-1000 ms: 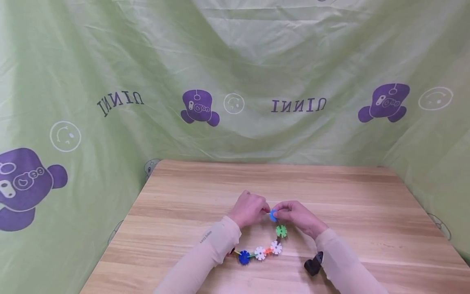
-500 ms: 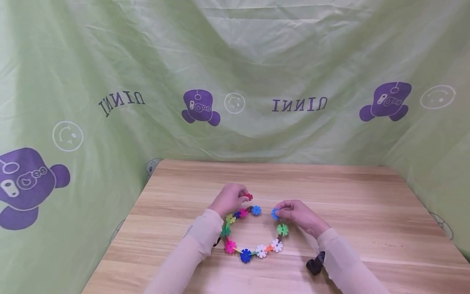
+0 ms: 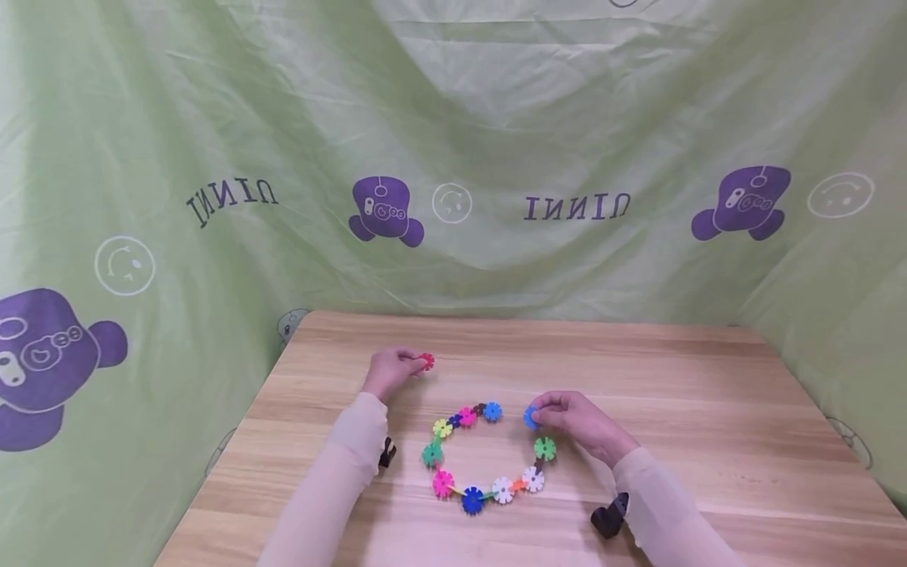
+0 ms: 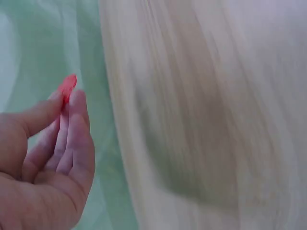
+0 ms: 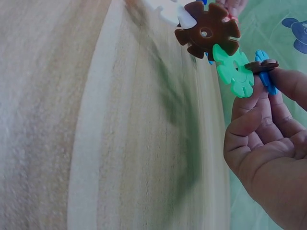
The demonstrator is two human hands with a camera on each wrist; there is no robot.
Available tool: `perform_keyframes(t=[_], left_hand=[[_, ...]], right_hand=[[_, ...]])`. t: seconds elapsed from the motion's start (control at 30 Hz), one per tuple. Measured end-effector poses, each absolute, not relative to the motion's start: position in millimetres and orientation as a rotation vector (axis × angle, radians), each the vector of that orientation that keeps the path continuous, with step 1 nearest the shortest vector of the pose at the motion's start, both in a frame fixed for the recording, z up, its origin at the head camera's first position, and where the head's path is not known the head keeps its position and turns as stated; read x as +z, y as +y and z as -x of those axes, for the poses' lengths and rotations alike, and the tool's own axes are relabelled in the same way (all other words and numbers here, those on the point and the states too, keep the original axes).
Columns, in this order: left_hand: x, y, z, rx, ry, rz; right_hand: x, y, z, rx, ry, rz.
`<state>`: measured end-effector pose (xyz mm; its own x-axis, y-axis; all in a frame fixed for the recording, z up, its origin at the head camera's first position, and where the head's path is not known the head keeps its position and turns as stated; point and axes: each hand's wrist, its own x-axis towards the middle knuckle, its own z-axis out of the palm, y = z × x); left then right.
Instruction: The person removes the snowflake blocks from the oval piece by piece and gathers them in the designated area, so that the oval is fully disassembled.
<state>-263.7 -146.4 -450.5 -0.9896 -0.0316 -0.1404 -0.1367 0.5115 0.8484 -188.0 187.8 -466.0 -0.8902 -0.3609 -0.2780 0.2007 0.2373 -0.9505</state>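
Observation:
My left hand [image 3: 394,373] pinches a red notched snowflake disc [image 3: 427,361] between thumb and fingertips, toward the table's back left; the left wrist view shows the same red disc [image 4: 68,87] on edge. A blue snowflake disc [image 3: 531,416] is pinched by my right hand [image 3: 583,420]. It ends a chain of interlocked discs. In the right wrist view a green disc [image 5: 235,72] and a brown disc [image 5: 207,30] follow the blue one [image 5: 266,76]. The chain curves round to another blue disc [image 3: 492,411], leaving a gap between the two blue ends.
The discs lie on a wood-grain table [image 3: 638,370]. A green printed curtain [image 3: 482,268] hangs behind and at both sides. Black wrist devices show beside the left sleeve [image 3: 386,452] and the right sleeve [image 3: 611,516].
My left hand has moved left and back with the red disc, away from the right hand, uncovering the chain's left side. The right hand stays nearly in place on the blue disc.

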Motion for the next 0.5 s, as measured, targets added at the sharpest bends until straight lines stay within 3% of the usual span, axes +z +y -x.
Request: perform_keyframes(t=[0.23, 0.5], left_hand=[[-464.1, -175.9, 278.5, 1.702, 2.535, 0.474], [-467.6, -189.4, 291.5, 1.731, 2.557, 0.587]], right_hand=[[-470.0, 185.3, 186.1, -1.687, 2.049, 0.172], [-468.4, 187.1, 191.5, -1.703, 2.051, 0.196]])
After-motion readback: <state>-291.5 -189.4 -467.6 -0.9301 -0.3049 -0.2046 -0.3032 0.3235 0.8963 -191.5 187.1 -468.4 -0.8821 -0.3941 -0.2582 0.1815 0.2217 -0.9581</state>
